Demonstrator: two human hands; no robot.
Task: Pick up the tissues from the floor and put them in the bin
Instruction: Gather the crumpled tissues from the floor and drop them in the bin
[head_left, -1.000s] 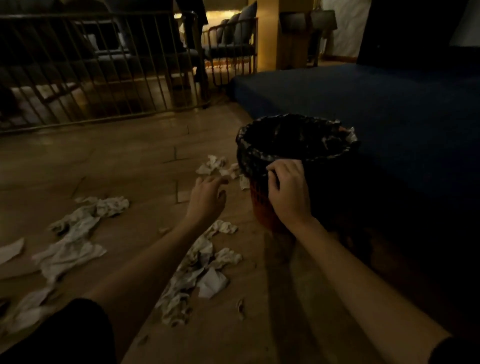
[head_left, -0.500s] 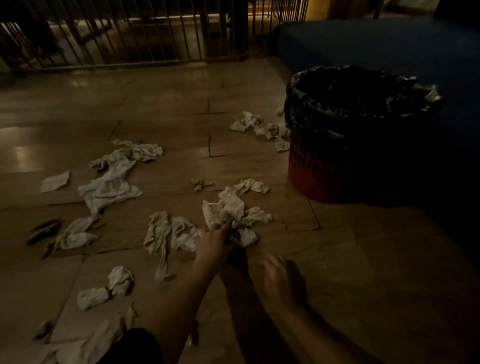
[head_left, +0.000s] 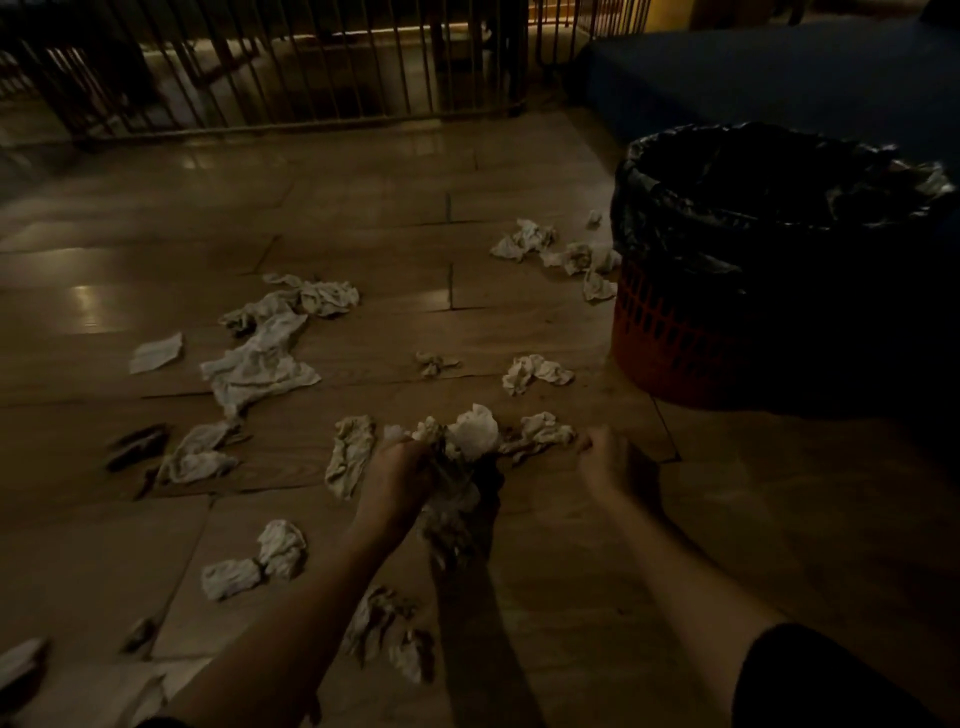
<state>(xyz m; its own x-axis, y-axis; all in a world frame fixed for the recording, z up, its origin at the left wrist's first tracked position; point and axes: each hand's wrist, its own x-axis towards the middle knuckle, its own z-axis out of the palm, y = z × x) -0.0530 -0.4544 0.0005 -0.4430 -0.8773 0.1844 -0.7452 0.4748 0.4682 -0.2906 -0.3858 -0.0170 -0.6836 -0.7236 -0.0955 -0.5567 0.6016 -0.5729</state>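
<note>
1. Head view: the left hand (head_left: 397, 470) is closed around a bunch of crumpled tissues (head_left: 467, 441), part of it bulging above the fingers and part hanging below the hand toward the floor (head_left: 363, 218).
2. The right hand (head_left: 605, 457) is low over the floor, just to the right of that bunch, fingers curled inward; whether it pinches the tissue scrap (head_left: 540, 431) at its fingertips I cannot tell in the dim light.
3. The bin (head_left: 675, 338), a red slatted basket lined with a black bag (head_left: 727, 234), stands beyond and to the right of the right hand, well apart from both hands.
4. More tissues lie loose on the floor: one wad (head_left: 535, 371) between the right hand and the bin, a cluster (head_left: 571, 254) against the bin's far left side, a long spread piece (head_left: 260, 364) beyond and left of the left hand, and two wads (head_left: 260, 561) nearer than that hand, to its left.
5. A barred railing (head_left: 311, 62) runs across the far side, past all the tissues.
</note>
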